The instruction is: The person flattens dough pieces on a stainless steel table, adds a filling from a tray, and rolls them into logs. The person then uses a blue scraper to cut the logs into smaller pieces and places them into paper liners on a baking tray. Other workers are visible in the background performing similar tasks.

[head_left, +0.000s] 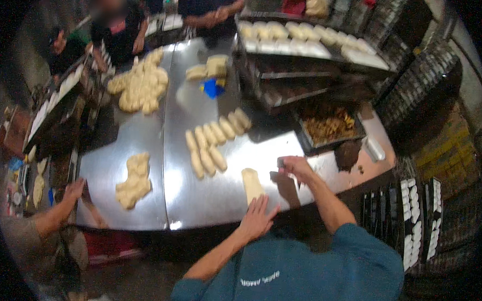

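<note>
A flattened strip of pale dough (251, 182) lies on the metal table near its front edge. My left hand (256, 218) rests on the strip's near end, open, fingers stretched out. Off to the right of the strip, my right hand (298, 169) is raised over the table with its fingers closed. Something small and dark shows at its fingertips, too blurred to name. Beyond the strip, several rolled dough pieces (214, 132) lie side by side in two rows.
A tray of brown crumbly filling (328, 123) stands at right, below stacked trays (310, 48) of dough. Large dough lumps (141, 84) and a smaller one (133, 182) lie left. A blue object (213, 88) sits farther back. Other people work at the far side and left.
</note>
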The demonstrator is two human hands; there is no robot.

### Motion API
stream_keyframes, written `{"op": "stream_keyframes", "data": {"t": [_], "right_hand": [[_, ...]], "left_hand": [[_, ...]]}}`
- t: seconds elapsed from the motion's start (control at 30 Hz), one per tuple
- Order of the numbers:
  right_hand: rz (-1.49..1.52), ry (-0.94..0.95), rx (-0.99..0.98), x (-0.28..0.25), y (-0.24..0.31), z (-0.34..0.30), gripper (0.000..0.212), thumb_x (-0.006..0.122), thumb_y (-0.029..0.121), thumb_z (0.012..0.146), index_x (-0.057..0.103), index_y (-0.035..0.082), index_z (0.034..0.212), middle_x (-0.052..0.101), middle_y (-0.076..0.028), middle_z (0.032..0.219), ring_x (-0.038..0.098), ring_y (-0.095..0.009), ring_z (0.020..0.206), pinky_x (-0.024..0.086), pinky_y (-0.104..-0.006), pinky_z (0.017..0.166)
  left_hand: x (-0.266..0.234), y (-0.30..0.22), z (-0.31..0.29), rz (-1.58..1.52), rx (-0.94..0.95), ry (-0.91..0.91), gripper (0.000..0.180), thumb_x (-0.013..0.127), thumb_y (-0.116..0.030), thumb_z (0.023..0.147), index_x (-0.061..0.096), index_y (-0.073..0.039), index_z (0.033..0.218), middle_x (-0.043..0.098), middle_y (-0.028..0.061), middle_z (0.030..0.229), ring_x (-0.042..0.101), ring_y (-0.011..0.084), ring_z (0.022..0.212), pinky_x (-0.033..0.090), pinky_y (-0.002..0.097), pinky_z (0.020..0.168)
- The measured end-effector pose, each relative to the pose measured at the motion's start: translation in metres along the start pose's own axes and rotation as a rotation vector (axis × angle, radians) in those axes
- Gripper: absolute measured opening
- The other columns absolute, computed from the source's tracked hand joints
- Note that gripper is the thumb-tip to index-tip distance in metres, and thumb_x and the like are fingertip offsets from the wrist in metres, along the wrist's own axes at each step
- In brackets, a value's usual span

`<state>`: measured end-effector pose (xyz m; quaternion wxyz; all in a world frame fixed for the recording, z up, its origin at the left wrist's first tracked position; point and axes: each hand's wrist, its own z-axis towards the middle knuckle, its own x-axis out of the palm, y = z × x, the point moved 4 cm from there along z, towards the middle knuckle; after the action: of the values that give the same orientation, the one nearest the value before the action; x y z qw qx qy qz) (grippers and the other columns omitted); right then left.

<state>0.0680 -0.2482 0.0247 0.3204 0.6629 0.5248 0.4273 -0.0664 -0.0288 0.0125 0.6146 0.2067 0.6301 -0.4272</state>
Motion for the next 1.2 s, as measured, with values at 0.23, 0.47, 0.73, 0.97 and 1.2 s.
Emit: {"op": "stream_keyframes", "data": {"t": [0.23,0.47,0.73,0.97,1.2], "right_hand": [[-0.461,0.109,-0.247,0.082,0.004,0.003,0.025,0.055,0.008,0.092,0.063,-0.003,0.114,0.066,-0.010,0.103,0.064,-0.019,0.092,0.053,-0.0308,0.081],[-1.392,0.051,-1.033,0.127,-0.058,-0.026,0.041,0.054,0.003,0.079,0.055,0.003,0.120,0.055,-0.017,0.124,0.053,-0.036,0.115,0.046,-0.0377,0.096],[-1.482,0.054,-0.837,0.125,-0.057,-0.030,0.042,0.050,0.015,0.087,0.052,0.000,0.126,0.049,-0.019,0.133,0.048,-0.032,0.123,0.039,-0.0454,0.101],[-1.029,-0.271,-0.391,0.006,0.011,-0.061,0.024,0.060,0.018,0.087,0.068,0.006,0.106,0.068,-0.014,0.104,0.065,-0.028,0.098,0.051,-0.0377,0.084],[-1.511,-0.920,-0.625,-0.162,0.139,0.006,0.017,0.062,0.018,0.080,0.066,0.004,0.088,0.065,-0.021,0.084,0.063,-0.039,0.082,0.050,-0.0491,0.071]], "left_hand": [[-0.002,0.007,-0.006,-0.112,-0.071,0.039,0.082,0.066,-0.043,0.082,0.026,-0.018,0.149,0.024,0.0282,0.149,0.020,0.0466,0.139,0.015,0.0595,0.112],[-0.001,-0.008,-0.016,-0.054,-0.032,0.237,0.072,0.060,-0.049,0.083,0.039,-0.017,0.143,0.042,0.0258,0.138,0.029,0.0461,0.134,0.010,0.0626,0.112],[-0.007,-0.007,-0.003,-0.030,-0.083,0.251,0.070,0.059,-0.048,0.084,0.041,-0.014,0.142,0.039,0.0220,0.143,0.028,0.0424,0.137,0.008,0.0595,0.114],[-0.054,0.025,0.027,-0.696,-0.441,-0.186,0.054,0.061,-0.017,0.087,0.043,0.003,0.134,0.049,0.0263,0.131,0.046,0.0391,0.125,0.036,0.0424,0.105],[-0.021,0.020,0.015,-0.182,-0.295,0.030,0.071,0.062,-0.028,0.087,0.030,0.000,0.144,0.030,0.0321,0.144,0.025,0.0473,0.136,0.017,0.0599,0.110]]}}
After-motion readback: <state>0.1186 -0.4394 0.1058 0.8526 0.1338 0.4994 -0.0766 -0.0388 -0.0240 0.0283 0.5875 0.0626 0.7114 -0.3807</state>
